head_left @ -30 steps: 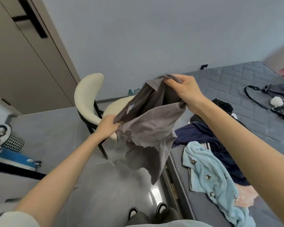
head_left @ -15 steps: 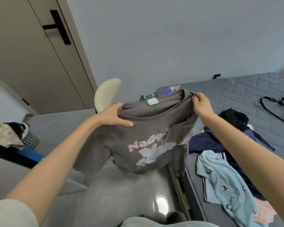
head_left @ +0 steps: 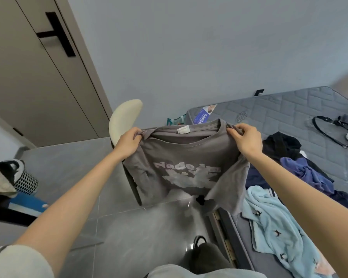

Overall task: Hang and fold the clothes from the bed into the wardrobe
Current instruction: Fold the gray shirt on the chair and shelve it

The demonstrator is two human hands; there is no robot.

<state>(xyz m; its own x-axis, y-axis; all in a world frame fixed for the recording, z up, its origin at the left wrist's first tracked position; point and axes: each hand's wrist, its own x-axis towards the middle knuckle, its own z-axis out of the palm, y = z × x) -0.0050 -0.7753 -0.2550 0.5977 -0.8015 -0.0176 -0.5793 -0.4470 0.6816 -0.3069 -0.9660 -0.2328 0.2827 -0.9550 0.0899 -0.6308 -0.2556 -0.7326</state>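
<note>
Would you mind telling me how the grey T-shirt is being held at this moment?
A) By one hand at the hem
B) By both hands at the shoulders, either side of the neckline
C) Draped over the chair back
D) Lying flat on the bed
B: the left hand and the right hand each pinch a shoulder of the grey T-shirt, which hangs spread in the air between them.
</note>
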